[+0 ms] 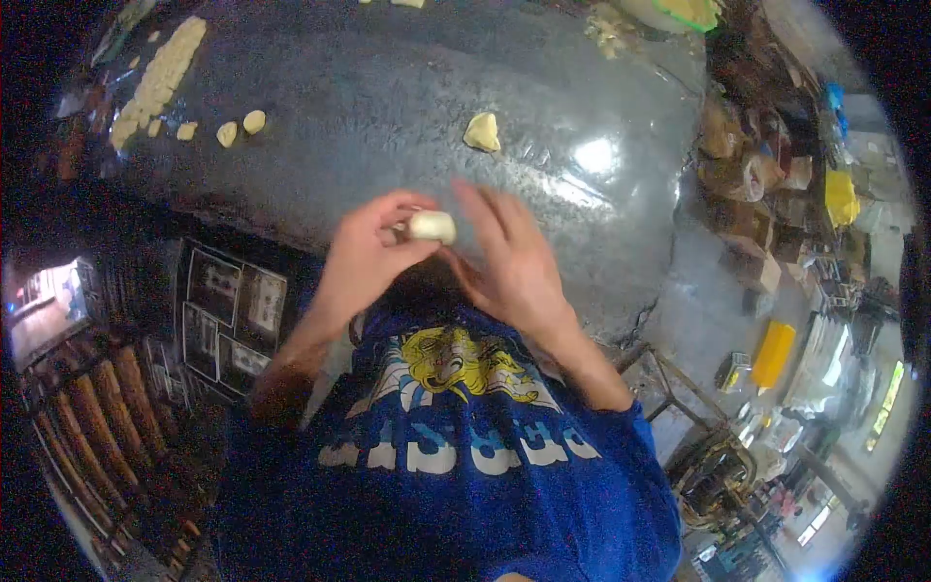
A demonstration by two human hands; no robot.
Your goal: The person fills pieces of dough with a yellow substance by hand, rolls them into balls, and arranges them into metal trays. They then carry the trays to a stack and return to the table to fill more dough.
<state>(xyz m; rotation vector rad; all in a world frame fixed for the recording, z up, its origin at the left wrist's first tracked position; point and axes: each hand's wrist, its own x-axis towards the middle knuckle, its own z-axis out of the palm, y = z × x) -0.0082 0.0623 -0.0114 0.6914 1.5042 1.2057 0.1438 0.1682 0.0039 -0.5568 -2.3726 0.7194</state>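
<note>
Pale dough piece [432,228] by the near edge of the dark tabletop [359,107], pinched in the left hand's [373,242] curled fingers, right hand [514,247] blurred, partly open beside it, contact unclear, tabletop stretching between hands and dough lump [482,132] beyond.

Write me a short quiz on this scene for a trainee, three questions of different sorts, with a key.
1. Which hand holds the pale dough-like piece? A) right B) left C) neither
2. True or false: the lone lump on the dark table touches the long cluster.
3. Fill in: the shirt the person wears is mainly ____.

Key: 1: B, the left hand. 2: False; the lump lies well apart. 3: blue.
</note>
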